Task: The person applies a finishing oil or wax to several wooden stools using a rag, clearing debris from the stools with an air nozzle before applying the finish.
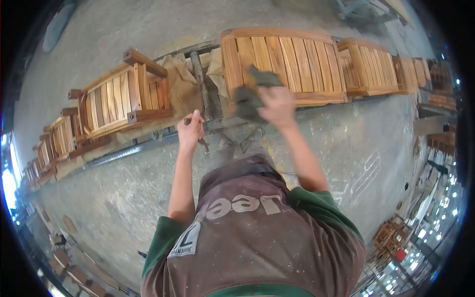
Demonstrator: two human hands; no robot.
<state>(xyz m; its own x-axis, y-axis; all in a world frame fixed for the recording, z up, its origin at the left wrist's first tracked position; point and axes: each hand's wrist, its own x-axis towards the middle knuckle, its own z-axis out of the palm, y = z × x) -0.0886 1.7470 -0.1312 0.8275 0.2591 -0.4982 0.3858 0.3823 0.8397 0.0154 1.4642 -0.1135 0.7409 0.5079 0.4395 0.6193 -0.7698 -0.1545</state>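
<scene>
"what's in the right hand [278, 105]?"

"a dark cloth [251, 101], bunched up. the fingers are closed over it, though hand and cloth are both blurred."

"and where's the panel [307, 64]?"

"straight ahead of the person, lying slatted side up on the line [116, 154]. the cloth overlaps its near left corner; how firmly it presses, i can't tell."

"what about the left hand [191, 131]?"

"narrow, curled round a thin tool [187, 121]. the thumb lies along the top, one dark end shows beside it, and the other end pokes out below the fist. i can't make out what kind of tool it is."

"is that hand touching the line?"

"it looks to be over the near edge, well apart from the cloth. just past it there's a crumpled brown sheet [180, 84], with a grey bar [198, 72] between that and the panel."

"and along the sides?"

"a slatted chair [109, 101] on the left, with more wooden pieces behind it. on the right, another slatted piece [377, 67] sits right beside the panel."
</scene>
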